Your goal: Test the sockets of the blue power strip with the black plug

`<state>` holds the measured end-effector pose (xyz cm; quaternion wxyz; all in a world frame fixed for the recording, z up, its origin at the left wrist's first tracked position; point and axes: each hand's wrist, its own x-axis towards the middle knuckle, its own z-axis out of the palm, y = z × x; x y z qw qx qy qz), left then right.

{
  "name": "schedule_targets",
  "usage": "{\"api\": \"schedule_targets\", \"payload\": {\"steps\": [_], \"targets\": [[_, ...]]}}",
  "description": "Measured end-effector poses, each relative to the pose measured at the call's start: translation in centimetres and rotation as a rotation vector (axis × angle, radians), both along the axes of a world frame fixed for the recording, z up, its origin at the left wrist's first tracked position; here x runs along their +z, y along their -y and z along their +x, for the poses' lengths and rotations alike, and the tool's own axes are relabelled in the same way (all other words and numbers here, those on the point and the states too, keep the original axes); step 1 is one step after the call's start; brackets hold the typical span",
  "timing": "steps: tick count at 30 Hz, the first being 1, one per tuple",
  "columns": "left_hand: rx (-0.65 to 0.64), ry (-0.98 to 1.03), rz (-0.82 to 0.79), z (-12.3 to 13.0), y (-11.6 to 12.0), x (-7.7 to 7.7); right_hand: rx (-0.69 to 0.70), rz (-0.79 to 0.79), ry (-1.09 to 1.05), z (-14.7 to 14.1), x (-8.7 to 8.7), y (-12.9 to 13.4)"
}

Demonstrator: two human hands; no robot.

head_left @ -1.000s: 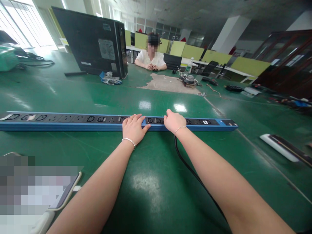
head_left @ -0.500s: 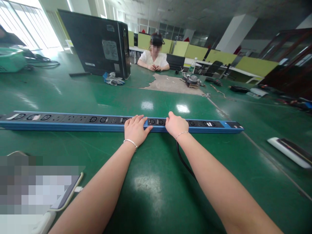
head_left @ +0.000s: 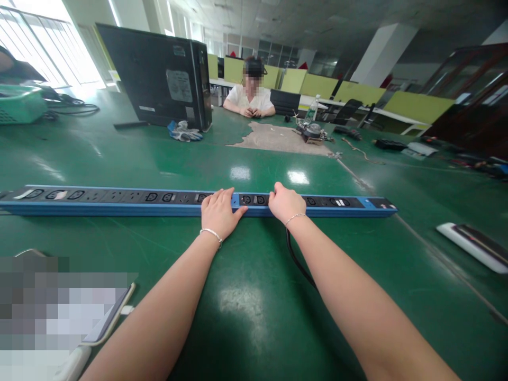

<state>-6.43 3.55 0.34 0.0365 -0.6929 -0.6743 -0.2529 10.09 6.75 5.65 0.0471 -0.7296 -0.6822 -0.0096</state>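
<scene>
A long blue and black power strip (head_left: 182,210), lined with several sockets, lies lengthwise across the green table. My left hand (head_left: 219,211) rests flat on it just left of the middle, fingers stretched over the top and thumb along the near edge. Over the sockets right of the middle, my right hand (head_left: 286,203) is closed in a fist around the end of a black power cord (head_left: 296,256). The cord runs out beneath that wrist toward me. Its plug is hidden inside the fist, so I cannot tell how deep it sits in a socket.
A black computer case (head_left: 159,79) and gloves (head_left: 184,131) stand behind the strip at left. A person (head_left: 250,98) sits across the table. Metal parts (head_left: 313,132) and a bottle (head_left: 313,108) are at the back. A phone (head_left: 107,317) lies near left, a white-edged object (head_left: 472,246) at right.
The view has shifted very slightly. Both hands keep their places on the power strip, the right one still closed on the cord's end.
</scene>
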Motion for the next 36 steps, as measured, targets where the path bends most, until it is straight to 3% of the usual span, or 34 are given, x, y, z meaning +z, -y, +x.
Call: {"api": "schedule_targets", "payload": {"steps": [5,12,22,25,29,32,36], "targets": [[-0.019,0.003,0.030,-0.6,0.1,-0.1,-0.003,0.011,-0.006,0.0,-0.2,0.1],[0.097,-0.001,0.060,-2.6,0.7,-0.7,-0.014,0.003,-0.030,0.3,0.1,-0.1],[0.103,0.022,0.035,-2.5,0.5,-0.6,-0.054,0.010,-0.089,0.6,0.2,0.0],[0.110,0.024,0.032,-2.4,0.3,-0.7,-0.036,0.115,-0.065,0.7,1.4,0.1],[0.108,0.018,0.042,-2.3,-0.1,-0.9,-0.033,0.332,-0.196,1.6,4.8,-1.1],[0.104,0.021,0.033,-2.3,-0.2,-0.9,0.060,0.101,-0.337,1.2,5.8,-1.8],[0.113,0.009,0.025,-2.2,-0.1,-0.8,0.180,-0.057,-0.422,-1.7,3.9,-1.5]]}}
